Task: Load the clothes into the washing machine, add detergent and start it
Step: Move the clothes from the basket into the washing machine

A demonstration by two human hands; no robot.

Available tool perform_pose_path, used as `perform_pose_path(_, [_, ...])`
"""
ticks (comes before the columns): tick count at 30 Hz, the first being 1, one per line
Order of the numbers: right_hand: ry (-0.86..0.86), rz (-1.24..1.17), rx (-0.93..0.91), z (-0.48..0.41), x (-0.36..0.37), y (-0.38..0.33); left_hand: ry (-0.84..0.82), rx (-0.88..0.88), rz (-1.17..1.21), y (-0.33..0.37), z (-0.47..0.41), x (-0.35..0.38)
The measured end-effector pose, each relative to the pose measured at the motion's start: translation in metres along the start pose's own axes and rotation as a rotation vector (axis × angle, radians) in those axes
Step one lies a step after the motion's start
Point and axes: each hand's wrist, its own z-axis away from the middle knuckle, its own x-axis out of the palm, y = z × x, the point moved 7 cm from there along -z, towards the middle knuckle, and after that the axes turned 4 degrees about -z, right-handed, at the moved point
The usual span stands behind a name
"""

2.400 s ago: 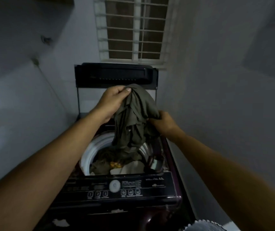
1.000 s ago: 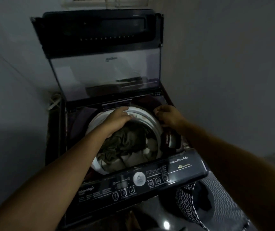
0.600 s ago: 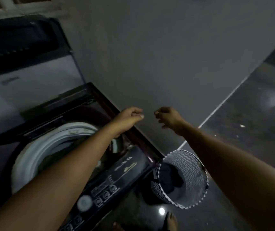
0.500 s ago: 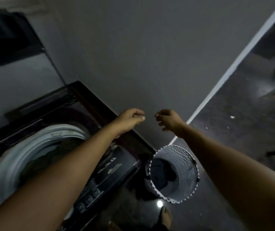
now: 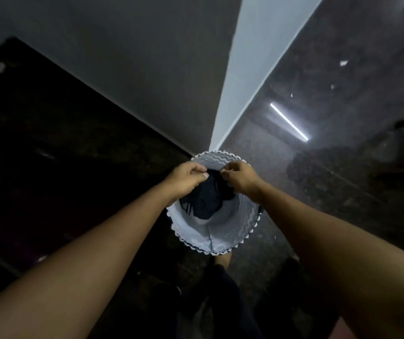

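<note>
Dim light all round: a plain grey wall [image 5: 147,57] runs across the top, a paler white strip [image 5: 252,57] cuts down its corner edge, and a dark speckled floor [image 5: 343,192] spreads away on the right.

Down to the hands now, both over the mouth of the basket. The left hand [image 5: 186,178] has its fingers curled in and its thumb pressed against them, pinching the top of a dark navy garment [image 5: 208,199]. The right hand [image 5: 241,178] sits just beside it, knuckles up, fingers [image 5: 228,171] hooked tight on the same bunched top edge. The two hands are almost touching, with the cloth gathered between them.

From that grip the garment drops into a round white fabric laundry basket with a grey zigzag pattern [image 5: 220,237]. Its lower folds lie inside, towards the basket's left wall, and a few white stripes [image 5: 187,207] show on the cloth there. Whether its bottom rests on the basket's base, I cannot tell. The basket's pale inside shows below the garment. The basket stands on the floor at the foot of the wall's corner.

Both bare forearms reach in from the bottom corners. Just under the near rim there is a patch of bare skin [image 5: 223,259], foot or shin I cannot tell, above a dark trouser leg [image 5: 223,289]. On the left a large black mass [image 5: 49,155] sits against the wall, too dark to read. Out on the floor a bright reflected streak of light [image 5: 289,122] shines, with a few white scraps [image 5: 343,62] beyond it.
</note>
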Motion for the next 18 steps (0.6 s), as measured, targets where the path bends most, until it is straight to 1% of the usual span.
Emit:
perform_pose_path(4, [-0.023,-0.034,0.076,-0.061,0.029,0.075,-0.046,-0.099,-0.056,-0.07,-0.084,0.051])
perform_pose_path(7, [-0.045,-0.032,0.109,-0.122,0.062,0.135,-0.044,-0.171,-0.098,-0.128,-0.148,0.078])
perform_pose_path(12, [-0.086,-0.021,0.167,-0.21,0.117,0.195,0.075,-0.222,-0.213,-0.204,-0.249,0.096])
perform_pose_path(15, [-0.058,-0.068,0.174,-0.251,0.141,0.218,0.134,-0.234,-0.346,-0.23,-0.296,0.104])
perform_pose_path(16, [-0.062,-0.092,0.181,-0.263,0.15,0.226,0.157,-0.248,-0.369,-0.24,-0.309,0.106])
perform_pose_path(18, [-0.069,-0.154,0.195,-0.29,0.168,0.245,0.207,-0.222,-0.377,-0.261,-0.336,0.112])
